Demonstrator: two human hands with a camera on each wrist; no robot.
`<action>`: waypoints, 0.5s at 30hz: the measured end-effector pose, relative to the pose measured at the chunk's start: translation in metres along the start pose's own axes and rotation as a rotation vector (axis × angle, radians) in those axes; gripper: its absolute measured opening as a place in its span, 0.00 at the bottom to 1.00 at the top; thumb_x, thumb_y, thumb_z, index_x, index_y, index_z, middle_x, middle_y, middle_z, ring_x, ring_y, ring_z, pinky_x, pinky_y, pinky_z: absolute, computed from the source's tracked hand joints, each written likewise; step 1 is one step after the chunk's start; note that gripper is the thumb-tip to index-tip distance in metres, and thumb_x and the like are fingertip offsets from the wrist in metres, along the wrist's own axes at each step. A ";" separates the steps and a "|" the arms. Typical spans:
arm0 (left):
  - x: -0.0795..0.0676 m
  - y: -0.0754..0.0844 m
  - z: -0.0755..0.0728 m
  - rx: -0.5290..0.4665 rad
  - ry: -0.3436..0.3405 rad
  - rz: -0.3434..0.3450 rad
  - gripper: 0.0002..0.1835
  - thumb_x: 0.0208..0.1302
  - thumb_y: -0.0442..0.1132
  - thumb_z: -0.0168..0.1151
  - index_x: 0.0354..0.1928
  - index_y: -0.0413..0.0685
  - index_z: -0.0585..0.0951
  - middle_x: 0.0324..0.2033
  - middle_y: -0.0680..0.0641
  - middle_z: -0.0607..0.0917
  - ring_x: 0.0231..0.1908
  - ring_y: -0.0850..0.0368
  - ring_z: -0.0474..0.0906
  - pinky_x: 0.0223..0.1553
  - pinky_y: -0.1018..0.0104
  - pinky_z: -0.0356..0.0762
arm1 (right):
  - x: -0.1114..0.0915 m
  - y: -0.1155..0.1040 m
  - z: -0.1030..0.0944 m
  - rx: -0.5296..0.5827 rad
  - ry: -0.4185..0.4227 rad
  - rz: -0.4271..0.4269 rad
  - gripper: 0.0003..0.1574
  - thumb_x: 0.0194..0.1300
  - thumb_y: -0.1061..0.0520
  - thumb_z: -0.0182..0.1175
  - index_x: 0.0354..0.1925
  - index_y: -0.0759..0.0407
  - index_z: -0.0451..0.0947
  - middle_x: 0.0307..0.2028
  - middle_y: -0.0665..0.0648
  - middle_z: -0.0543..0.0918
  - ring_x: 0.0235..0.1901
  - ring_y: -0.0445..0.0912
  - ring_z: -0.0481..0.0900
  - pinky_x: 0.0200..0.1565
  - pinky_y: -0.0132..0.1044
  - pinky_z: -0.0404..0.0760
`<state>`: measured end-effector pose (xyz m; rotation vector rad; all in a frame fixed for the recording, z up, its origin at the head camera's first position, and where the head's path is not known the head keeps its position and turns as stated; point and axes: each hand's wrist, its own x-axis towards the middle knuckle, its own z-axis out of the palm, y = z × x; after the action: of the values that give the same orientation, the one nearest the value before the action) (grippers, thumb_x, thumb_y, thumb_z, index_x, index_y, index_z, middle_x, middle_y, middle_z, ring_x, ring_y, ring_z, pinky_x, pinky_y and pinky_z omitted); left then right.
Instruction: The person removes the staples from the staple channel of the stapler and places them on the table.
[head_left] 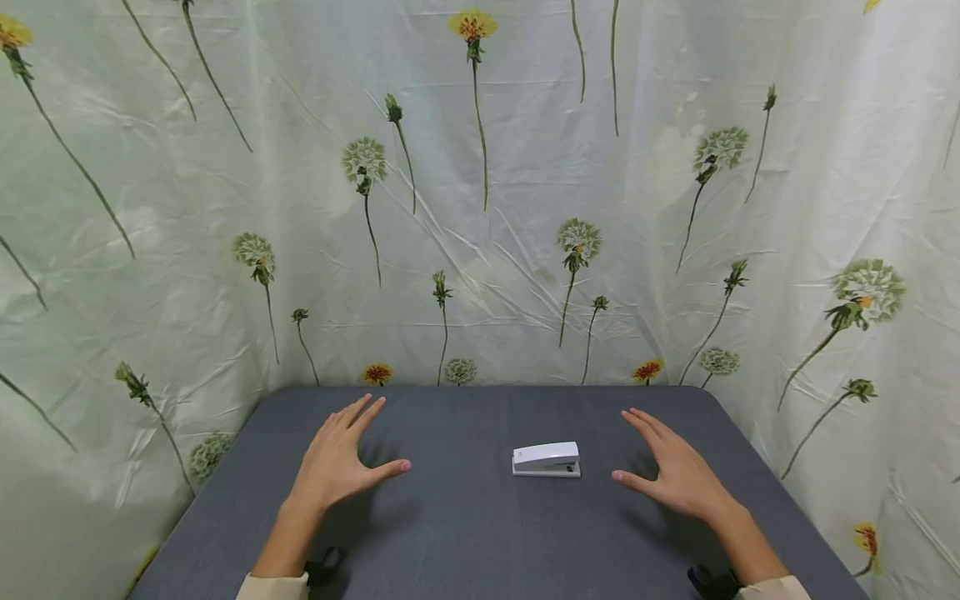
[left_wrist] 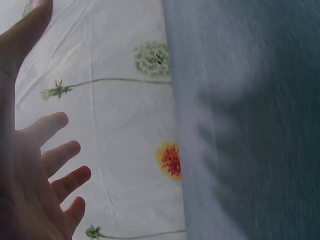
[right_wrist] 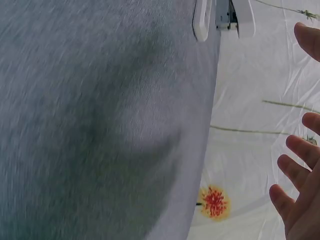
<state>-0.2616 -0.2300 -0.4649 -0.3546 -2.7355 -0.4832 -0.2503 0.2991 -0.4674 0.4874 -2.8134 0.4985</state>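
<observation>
A white stapler [head_left: 546, 460] lies on the dark grey table, right of the middle in the head view. Part of the stapler [right_wrist: 201, 22] also shows at the top of the right wrist view. To its right, my right hand [head_left: 678, 475] hovers over the table with fingers spread and thumb apart, holding nothing. My left hand [head_left: 337, 462] hovers farther off on the left, its fingers and thumb spread, nothing in it. In the left wrist view the left hand [left_wrist: 35, 185] has its fingers extended beside the table's edge. Neither hand touches the stapler.
The grey table [head_left: 465, 533] has rounded far corners. Behind it and at both sides hangs a pale curtain [head_left: 510, 275] printed with dandelions. Dark straps show at both wrists, and each hand casts a shadow on the table.
</observation>
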 end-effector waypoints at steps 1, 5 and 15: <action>0.002 0.002 0.002 -0.006 0.000 0.001 0.62 0.46 0.83 0.66 0.80 0.61 0.62 0.77 0.41 0.64 0.74 0.36 0.63 0.75 0.35 0.55 | 0.001 -0.001 0.002 0.005 0.000 -0.001 0.60 0.61 0.28 0.68 0.80 0.49 0.58 0.77 0.62 0.63 0.72 0.65 0.67 0.61 0.71 0.71; 0.008 0.009 0.009 -0.021 0.000 0.014 0.60 0.46 0.82 0.66 0.79 0.63 0.64 0.77 0.42 0.65 0.74 0.35 0.64 0.72 0.32 0.59 | 0.006 -0.005 0.008 0.029 0.000 -0.008 0.59 0.61 0.29 0.69 0.80 0.49 0.59 0.77 0.62 0.64 0.72 0.65 0.67 0.61 0.71 0.71; 0.019 0.030 0.020 -0.056 -0.008 0.013 0.59 0.46 0.82 0.67 0.78 0.65 0.65 0.77 0.45 0.67 0.74 0.34 0.65 0.68 0.29 0.64 | 0.015 -0.017 0.022 0.068 0.015 -0.030 0.57 0.60 0.29 0.69 0.78 0.52 0.63 0.74 0.62 0.69 0.70 0.65 0.70 0.60 0.70 0.72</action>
<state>-0.2756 -0.1915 -0.4674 -0.3892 -2.7297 -0.5570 -0.2617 0.2716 -0.4779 0.5367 -2.7782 0.5902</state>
